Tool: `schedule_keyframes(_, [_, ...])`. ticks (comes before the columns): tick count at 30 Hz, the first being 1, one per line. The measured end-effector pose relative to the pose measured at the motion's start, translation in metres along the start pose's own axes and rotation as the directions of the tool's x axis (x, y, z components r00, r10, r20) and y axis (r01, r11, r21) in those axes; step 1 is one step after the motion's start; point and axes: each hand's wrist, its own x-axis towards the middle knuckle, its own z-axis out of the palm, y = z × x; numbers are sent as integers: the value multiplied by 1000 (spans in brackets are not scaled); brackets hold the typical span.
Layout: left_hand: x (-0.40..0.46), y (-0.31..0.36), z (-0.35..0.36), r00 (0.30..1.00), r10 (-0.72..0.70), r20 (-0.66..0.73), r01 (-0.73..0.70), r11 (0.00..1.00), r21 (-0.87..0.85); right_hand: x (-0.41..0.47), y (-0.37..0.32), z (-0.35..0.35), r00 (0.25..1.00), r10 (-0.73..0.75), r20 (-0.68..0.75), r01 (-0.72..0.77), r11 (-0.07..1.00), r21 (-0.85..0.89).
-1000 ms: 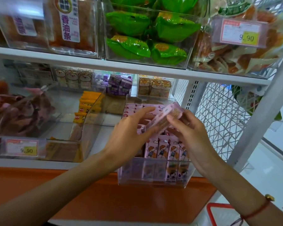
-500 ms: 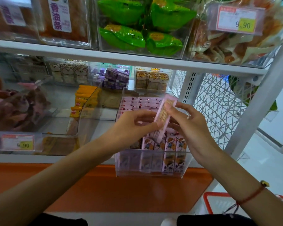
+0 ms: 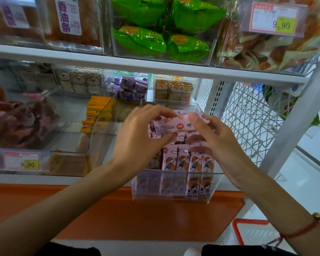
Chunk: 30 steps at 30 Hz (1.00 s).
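Shop shelf [image 3: 44, 179], clear bin [image 3: 192, 172]: my left hand [image 3: 137, 133] and right hand [image 3: 216, 143] pinch one pink packet [image 3: 172, 126]; I advise seating it upright, flush.

Two hands [image 3: 135, 137] [image 3: 222, 145], one packet [image 3: 170, 126], two price tags [image 3: 274, 19] [image 3: 21, 160].

Pink cartoon-printed snack packet [image 3: 171, 126], green bags [image 3: 139, 40] above

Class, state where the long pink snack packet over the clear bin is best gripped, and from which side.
Likely by its short ends, one from each side: the long pink snack packet lies level and crosswise, and the left hand and right hand pinch it there.
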Motion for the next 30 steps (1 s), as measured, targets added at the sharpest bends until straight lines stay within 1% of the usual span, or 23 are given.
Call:
schedule_keyframes(1, [0,1,0,999,33,-13,-32,999,44,-1,0,1,1000,12,-13,-11,1000,12])
schedule_keyframes(3, [0,3,0,998,62,8,-63,996,58,-1,0,0,998,57,-27,-54,994,93])
schedule_keyframes(5, [0,4,0,998,17,55,-18,1000,3,0,1,-4,991,130,15,-129,960,249])
schedule_keyframes(6, [1,4,0,996,-40,75,43,998,-43,0,1,-6,987,157,47,-163,934,319])
schedule_keyframes(8, [3,7,-1,965,-218,146,242,954,-178,1,1,-11,979,178,97,-202,897,393])
schedule_keyframes(9, [4,7,0,933,-294,207,344,899,-272,2,1,-12,977,181,112,-211,889,407])
schedule_keyframes(11, [5,5,1,865,-385,320,494,761,-421,2,3,-13,974,182,134,-222,878,424])
schedule_keyframes(12, [6,4,1,841,-406,356,536,709,-457,3,3,-13,973,181,141,-225,872,435])
schedule_keyframes(13, [6,4,0,834,-411,369,550,683,-481,3,3,-13,973,177,147,-226,866,447])
schedule_keyframes(14, [5,3,-1,844,-403,354,534,687,-492,4,4,-13,974,170,152,-222,862,456])
schedule_keyframes(17, [4,-3,-2,928,-288,237,365,835,-412,6,5,-15,983,140,123,-179,888,424])
schedule_keyframes(18, [4,-3,-2,947,-246,204,309,868,-389,6,5,-15,988,113,103,-146,903,403])
schedule_keyframes(20, [3,-5,-4,971,-192,143,230,917,-327,4,5,-15,997,8,73,-30,953,303])
schedule_keyframes(22, [3,-8,-5,985,-155,72,168,959,-228,0,2,-12,984,-165,69,156,981,112])
schedule_keyframes(23, [3,-9,-5,989,-138,55,147,970,-195,-2,1,-10,966,-244,81,241,969,48])
schedule_keyframes(25, [3,-10,-5,992,-109,65,119,978,-172,-5,-1,-6,937,-337,93,338,941,-3])
schedule_keyframes(27, [2,-9,-4,992,-93,91,108,978,-178,-6,-3,-4,921,-379,92,383,923,-34])
schedule_keyframes(30, [2,-10,-2,990,-96,107,115,974,-195,-7,-4,-4,920,-382,85,386,922,-38])
